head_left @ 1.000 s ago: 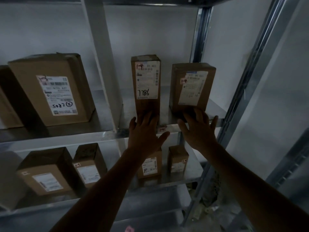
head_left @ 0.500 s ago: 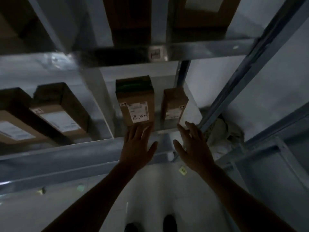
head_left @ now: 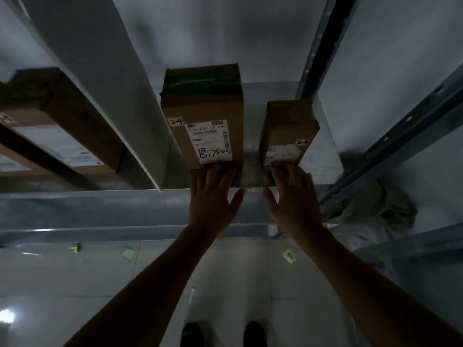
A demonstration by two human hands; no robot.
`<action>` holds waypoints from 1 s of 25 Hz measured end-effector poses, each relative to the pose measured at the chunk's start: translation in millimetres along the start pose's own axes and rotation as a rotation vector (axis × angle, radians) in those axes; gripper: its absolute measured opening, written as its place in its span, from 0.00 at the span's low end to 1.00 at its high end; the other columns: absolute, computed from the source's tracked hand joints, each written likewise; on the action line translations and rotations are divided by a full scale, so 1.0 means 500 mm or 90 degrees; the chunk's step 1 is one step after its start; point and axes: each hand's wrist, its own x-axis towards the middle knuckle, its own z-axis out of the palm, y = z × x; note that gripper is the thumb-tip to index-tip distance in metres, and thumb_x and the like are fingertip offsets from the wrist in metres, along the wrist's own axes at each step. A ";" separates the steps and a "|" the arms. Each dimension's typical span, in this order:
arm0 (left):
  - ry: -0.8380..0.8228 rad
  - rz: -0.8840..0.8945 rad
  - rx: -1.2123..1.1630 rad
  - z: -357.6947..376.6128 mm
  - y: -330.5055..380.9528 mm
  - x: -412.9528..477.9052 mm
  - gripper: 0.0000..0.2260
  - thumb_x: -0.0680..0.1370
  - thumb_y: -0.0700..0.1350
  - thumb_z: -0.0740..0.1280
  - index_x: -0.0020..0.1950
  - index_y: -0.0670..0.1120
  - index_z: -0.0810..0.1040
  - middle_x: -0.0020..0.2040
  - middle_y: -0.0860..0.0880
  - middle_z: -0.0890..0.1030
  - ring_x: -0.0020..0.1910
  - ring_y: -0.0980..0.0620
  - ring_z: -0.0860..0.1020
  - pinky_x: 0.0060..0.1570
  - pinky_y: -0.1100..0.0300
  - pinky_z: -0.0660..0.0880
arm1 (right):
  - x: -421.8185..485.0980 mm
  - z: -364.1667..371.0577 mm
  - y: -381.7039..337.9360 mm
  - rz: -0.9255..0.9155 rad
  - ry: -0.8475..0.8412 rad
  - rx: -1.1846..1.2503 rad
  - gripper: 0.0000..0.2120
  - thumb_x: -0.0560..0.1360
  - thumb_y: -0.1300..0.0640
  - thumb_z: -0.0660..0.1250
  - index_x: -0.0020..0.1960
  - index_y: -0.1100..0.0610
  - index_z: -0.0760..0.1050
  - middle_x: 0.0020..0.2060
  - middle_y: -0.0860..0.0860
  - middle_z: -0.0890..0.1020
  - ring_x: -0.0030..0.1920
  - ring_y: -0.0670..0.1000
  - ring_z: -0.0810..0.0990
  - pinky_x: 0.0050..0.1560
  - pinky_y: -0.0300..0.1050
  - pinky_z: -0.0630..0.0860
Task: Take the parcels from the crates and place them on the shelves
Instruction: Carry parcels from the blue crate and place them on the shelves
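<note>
Brown cardboard makes up the tall parcel with a dark taped top and a white shipping label, which stands upright on the grey metal shelf near its front edge. The left hand lies flat against the bottom of this parcel's front face, fingers spread and straight, not closed around anything. Just right of the tall parcel, with a bare strip of shelf between them, stands the smaller brown cardboard parcel with a pale label low on its front. The right hand has its fingertips at the lower edge of that smaller parcel, palm open, its grip wide and holding nothing.

Left of the tall parcel a pale upright post divides the shelf, and beyond it lies a long brown cardboard box with a white label. Right of the smaller parcel run dark perforated metal uprights against a grey wall. Below the shelf edge a pale glossy floor shows small yellow and green paper slips, and the tips of two dark shoes. A crumpled pale bag sits low to the right.
</note>
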 end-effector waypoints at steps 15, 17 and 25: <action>-0.075 0.010 -0.006 -0.120 -0.054 -0.093 0.30 0.79 0.69 0.56 0.78 0.56 0.64 0.76 0.48 0.66 0.76 0.46 0.64 0.70 0.46 0.69 | -0.085 -0.031 -0.096 -0.040 -0.028 0.082 0.31 0.82 0.37 0.50 0.80 0.51 0.64 0.77 0.58 0.68 0.78 0.62 0.62 0.75 0.64 0.65; -0.054 0.008 0.016 -0.164 -0.086 -0.167 0.28 0.80 0.67 0.56 0.77 0.55 0.66 0.76 0.47 0.70 0.76 0.44 0.65 0.73 0.46 0.64 | -0.116 -0.044 -0.157 -0.094 -0.065 0.108 0.33 0.82 0.36 0.45 0.81 0.51 0.62 0.78 0.56 0.67 0.79 0.59 0.61 0.76 0.63 0.64; -0.003 -0.209 0.062 -0.373 -0.397 -0.307 0.27 0.79 0.63 0.63 0.76 0.53 0.71 0.75 0.45 0.71 0.76 0.42 0.66 0.72 0.39 0.67 | -0.108 -0.033 -0.530 -0.318 -0.141 0.128 0.33 0.82 0.35 0.42 0.82 0.48 0.58 0.80 0.54 0.63 0.81 0.57 0.59 0.78 0.62 0.60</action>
